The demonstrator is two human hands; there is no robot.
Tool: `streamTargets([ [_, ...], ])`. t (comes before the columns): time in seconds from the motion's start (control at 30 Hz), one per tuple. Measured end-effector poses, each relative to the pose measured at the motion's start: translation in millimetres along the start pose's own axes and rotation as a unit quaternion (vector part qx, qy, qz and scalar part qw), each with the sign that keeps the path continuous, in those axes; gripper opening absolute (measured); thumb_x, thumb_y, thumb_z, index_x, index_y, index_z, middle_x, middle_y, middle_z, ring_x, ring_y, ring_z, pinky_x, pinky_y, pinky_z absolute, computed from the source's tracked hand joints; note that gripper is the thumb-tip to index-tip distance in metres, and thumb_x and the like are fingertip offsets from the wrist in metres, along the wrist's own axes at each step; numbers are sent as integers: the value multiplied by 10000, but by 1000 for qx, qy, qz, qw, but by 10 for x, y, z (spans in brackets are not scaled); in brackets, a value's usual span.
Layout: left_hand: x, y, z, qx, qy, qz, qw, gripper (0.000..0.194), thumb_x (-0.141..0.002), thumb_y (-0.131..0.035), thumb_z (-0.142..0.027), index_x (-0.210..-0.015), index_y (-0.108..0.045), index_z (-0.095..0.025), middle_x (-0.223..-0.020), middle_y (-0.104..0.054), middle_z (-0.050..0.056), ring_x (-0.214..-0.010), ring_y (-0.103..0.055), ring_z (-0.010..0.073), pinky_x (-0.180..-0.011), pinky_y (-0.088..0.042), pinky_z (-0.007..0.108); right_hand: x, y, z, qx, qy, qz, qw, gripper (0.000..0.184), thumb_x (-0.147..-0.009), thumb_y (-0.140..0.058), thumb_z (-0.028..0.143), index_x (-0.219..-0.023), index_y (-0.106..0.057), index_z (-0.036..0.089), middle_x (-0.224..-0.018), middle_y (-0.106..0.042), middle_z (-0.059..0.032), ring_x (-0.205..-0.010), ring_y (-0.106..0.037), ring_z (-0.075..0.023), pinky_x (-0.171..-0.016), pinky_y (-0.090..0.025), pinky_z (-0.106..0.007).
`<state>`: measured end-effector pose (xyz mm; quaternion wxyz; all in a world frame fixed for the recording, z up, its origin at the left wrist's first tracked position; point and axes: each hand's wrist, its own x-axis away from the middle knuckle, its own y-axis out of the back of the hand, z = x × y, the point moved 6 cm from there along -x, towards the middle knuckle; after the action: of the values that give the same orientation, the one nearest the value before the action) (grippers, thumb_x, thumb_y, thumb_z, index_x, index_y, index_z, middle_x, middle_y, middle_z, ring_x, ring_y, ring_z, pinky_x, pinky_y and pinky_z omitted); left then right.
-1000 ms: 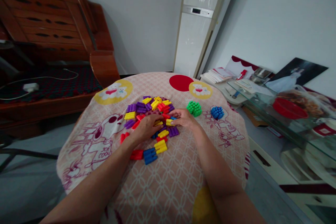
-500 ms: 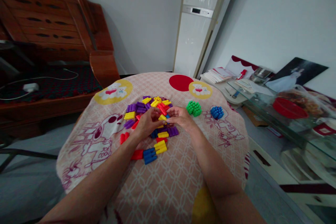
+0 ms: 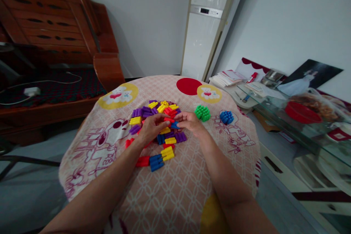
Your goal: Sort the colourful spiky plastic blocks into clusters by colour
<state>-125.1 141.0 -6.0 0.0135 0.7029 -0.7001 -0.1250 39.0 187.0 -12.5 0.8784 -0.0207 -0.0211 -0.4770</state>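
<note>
Over the pile of coloured plastic building blocks, my left hand point(image 3: 150, 127) is closed in a pinch on a red block point(image 3: 169, 120). Facing it, my right hand point(image 3: 192, 122) pinches a blue block point(image 3: 174, 125). The two blocks are close together; whether they are joined I cannot tell. Just below the fingers is a yellow block point(image 3: 165, 130). Purple blocks point(image 3: 137, 112) and more yellow and red ones lie around my left hand, which hides some of them. Nearer me, a red, a blue block point(image 3: 156, 162) and a yellow block point(image 3: 168, 153) form a row.
Right of my right hand stand a green cluster of blocks point(image 3: 202, 113) and a blue cluster point(image 3: 226, 117). A patterned cloth point(image 3: 181, 186) covers the round table. A glass-topped cabinet point(image 3: 290, 117) with papers and a red bowl flanks it on the right, a wooden bench point(image 3: 55, 44) on the left.
A yellow block that was between my fingertips is now lower, among the pile. A red block is now in my left hand, and the blue block shows more clearly in my right.
</note>
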Motion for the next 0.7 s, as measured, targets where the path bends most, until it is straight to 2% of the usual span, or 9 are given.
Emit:
streamTargets([
  [0.23,14,-12,12,14,12,-14,1000,438,-731,-715,-541,-933,-695,-152,-832,-725,48,-604,-595,134,-480,-451,214,9,-42,-40,-7,-25,31,999,344,-659,-751,290,-957,-649,153,-715,-714,-22,-601,-685,-164,-545,-575,-270],
  [0.4,4,72,29,12,20,-68,997,398,-730,-715,-522,-882,-650,-160,-675,-656,2,-479,-513,103,-429,-403,210,36,171,74,7,1,-20,1000,346,-611,-768,322,-893,-682,140,-659,-693,-7,-515,-639,-133,-474,-537,-238],
  [0.5,-9,171,19,25,16,-111,993,386,-698,-738,-506,-852,-643,-164,-686,-663,9,-549,-577,131,-490,-456,226,96,429,210,21,27,-84,996,342,-593,-757,334,-864,-693,135,-613,-677,-4,-492,-620,-131,-457,-514,-230],
  [0.57,-22,223,13,31,8,-127,991,377,-678,-749,-488,-845,-652,-163,-739,-690,28,-640,-628,157,-568,-500,245,170,683,310,41,50,-151,986,337,-581,-745,335,-850,-698,137,-594,-668,-1,-489,-613,-133,-469,-508,-232],
  [0.63,-32,249,21,30,7,-133,991,371,-676,-745,-477,-855,-661,-163,-769,-705,37,-685,-647,171,-612,-516,258,289,1010,399,83,72,-241,964,336,-580,-718,333,-849,-713,133,-586,-663,-4,-496,-609,-141,-498,-510,-249],
  [0.7,-34,252,29,21,8,-131,991,372,-680,-740,-477,-862,-669,-161,-767,-707,37,-684,-644,171,-611,-512,257,467,1383,464,151,80,-351,921,356,-589,-671,325,-869,-737,114,-602,-673,-24,-509,-612,-163,-531,-515,-281],
])
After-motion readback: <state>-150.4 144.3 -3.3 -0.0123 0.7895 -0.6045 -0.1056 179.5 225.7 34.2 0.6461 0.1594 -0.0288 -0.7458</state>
